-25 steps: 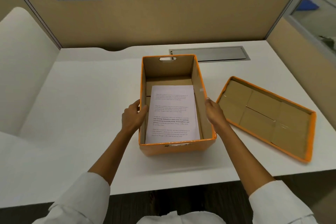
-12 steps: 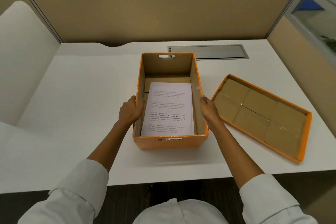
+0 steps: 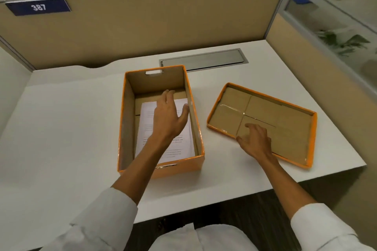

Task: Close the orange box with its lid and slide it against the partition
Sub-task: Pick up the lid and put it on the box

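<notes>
The orange box [image 3: 179, 166] stands open on the white desk [image 3: 67, 128], with a printed sheet of paper [image 3: 179, 149] lying inside. Its lid [image 3: 263, 108] lies upside down to the right of the box, brown cardboard inside facing up. My left hand [image 3: 169, 116] hovers over the open box, fingers spread and empty. My right hand [image 3: 255, 140] is over the lid's near edge, fingers apart, holding nothing; whether it touches the lid I cannot tell. The tan partition [image 3: 163, 22] runs along the desk's far edge, a gap away from the box.
A grey metal cable hatch [image 3: 204, 60] is set into the desk behind the box. A side partition with a glass pane [image 3: 326, 51] bounds the right. A blue plate numbered 387 [image 3: 38, 7] hangs on the back partition. The desk's front edge is near my body.
Both hands let go of the box's sides. The left hand moved over the box's opening; the right hand moved right onto the lid. The camera view shifted.
</notes>
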